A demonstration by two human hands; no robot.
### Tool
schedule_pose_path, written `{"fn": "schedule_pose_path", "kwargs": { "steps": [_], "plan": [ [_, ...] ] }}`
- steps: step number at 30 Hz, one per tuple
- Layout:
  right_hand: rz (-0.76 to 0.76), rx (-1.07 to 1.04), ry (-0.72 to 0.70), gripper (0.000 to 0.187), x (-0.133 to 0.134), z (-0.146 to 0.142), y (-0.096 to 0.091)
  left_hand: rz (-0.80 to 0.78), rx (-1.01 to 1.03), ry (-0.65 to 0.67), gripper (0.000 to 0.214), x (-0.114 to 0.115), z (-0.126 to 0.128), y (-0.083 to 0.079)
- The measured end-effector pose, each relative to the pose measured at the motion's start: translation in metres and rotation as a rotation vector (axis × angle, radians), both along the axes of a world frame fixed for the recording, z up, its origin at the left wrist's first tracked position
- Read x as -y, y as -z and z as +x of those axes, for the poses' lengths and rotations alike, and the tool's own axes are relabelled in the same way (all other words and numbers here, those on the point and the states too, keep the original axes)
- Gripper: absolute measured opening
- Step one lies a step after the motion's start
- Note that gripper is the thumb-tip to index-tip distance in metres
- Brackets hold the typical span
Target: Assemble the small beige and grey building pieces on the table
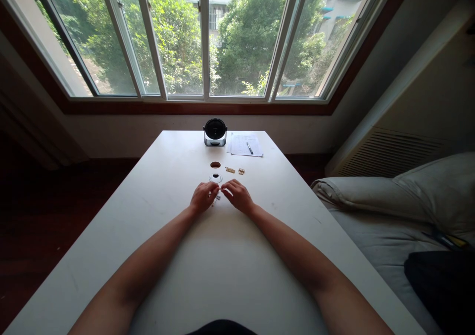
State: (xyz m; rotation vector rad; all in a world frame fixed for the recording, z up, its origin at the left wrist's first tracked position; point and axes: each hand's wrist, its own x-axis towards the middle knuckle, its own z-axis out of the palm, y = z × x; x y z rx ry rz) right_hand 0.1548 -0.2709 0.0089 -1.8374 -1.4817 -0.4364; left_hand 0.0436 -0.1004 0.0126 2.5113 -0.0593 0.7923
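Note:
Both my hands rest on the white table (185, 275), close together near its middle. My left hand (203, 197) is curled in a pinch, fingertips meeting those of my right hand (238, 195), which is also pinched. Between them sits a tiny pale piece (217, 197), too small to name. Just beyond my fingers lies a small white ring-shaped disc (215, 178). Farther back are a brown round disc (215, 165) and two small tan pieces (230, 169) (241, 170).
A small black desk fan (214, 131) stands at the table's far edge, beside a sheet of paper (245, 144) with a pen (250, 148) on it. A wide window lies beyond. A bed with a pillow (408, 191) is at the right.

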Motion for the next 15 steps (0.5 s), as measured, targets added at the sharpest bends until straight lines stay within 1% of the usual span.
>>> {"fn": "schedule_pose_path", "kwargs": {
  "steps": [4, 8, 15],
  "plan": [
    [-0.005, -0.007, 0.009, 0.019, -0.0005, 0.0009, 0.0011, 0.013, -0.003, 0.008, 0.015, 0.0007, -0.0009, -0.0016],
    [0.003, -0.011, 0.011, 0.018, -0.0006, 0.0012, 0.0013, 0.025, -0.009, 0.009, 0.019, 0.0002, 0.0004, 0.0006],
    [-0.007, 0.009, 0.0, 0.014, -0.0006, 0.0009, 0.002, 0.001, -0.013, 0.0, 0.022, -0.0002, 0.0025, 0.0035]
  ]
}}
